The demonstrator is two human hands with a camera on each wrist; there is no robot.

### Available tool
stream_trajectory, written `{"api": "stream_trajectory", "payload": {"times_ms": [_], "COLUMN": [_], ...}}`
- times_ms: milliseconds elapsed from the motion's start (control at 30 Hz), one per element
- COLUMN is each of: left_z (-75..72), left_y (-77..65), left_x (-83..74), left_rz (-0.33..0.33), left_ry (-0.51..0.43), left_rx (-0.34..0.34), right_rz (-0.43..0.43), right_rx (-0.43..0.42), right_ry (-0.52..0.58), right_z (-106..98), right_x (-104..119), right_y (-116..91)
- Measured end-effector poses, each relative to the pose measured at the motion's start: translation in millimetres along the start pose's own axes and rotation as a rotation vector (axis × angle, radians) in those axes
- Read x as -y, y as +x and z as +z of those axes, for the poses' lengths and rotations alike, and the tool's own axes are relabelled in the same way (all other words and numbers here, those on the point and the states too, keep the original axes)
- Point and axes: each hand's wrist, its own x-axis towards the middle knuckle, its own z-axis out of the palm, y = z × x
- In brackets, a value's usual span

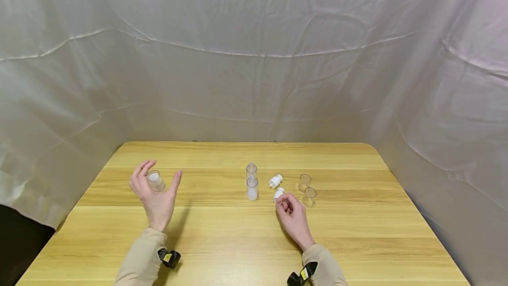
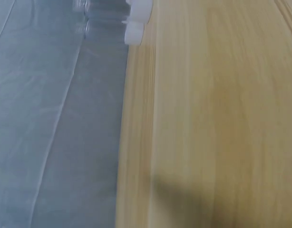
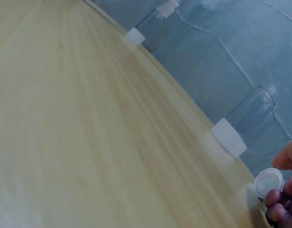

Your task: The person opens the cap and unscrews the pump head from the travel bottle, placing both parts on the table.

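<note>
In the head view my left hand (image 1: pixel 156 197) is spread, thumb apart from the fingers, around a clear bottle (image 1: pixel 156 182) with a white top. It holds nothing. My right hand (image 1: pixel 294 220) has its fingers curled at a small white pump head (image 1: pixel 278 194), the thumb and index at its lower end. From the right wrist, the round face of this pump head (image 3: pixel 268 182) shows between the thumb and fingers. A second white pump head (image 1: pixel 275 181) lies just behind. To the left of these stand two clear bottles (image 1: pixel 252 189) with white bases.
Two clear caps (image 1: pixel 309 197) stand right of the pump heads, close to my right hand. The wooden table (image 1: pixel 222 242) has a grey curtain (image 1: pixel 254 78) behind it and along both sides. Each wrist carries a small black camera (image 1: pixel 169 258).
</note>
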Motion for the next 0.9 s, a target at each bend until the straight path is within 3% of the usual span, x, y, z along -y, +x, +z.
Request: {"api": "stream_trajectory", "payload": {"times_ms": [233,400,533,667,900], "left_z": [-12.9,-19.7,-25.0,-28.9,-32.5], "left_y": [0.8,0.2,-1.4,-2.4,-2.6], "left_x": [5.6,13.5,17.6,22.0,28.9], "left_rz": [-0.338,-0.520,-0.632,-0.724,-0.810], "left_ry": [0.010,-0.047,-0.068,-0.089,-0.093], "left_rx": [0.066,0.127,0.174,0.223,0.312], "right_rz": [0.010,0.029,0.052,0.047,0.008], "right_rx": [0.008,0.000,-0.011,-0.007,0.000], "right_ry": [0.004,-0.016,-0.042,-0.031,-0.019], "right_z": [0,1,3,1,-3], "right_x": [2,2,7,26,40], "right_y": [-1,-1,-1,-5,-9]}}
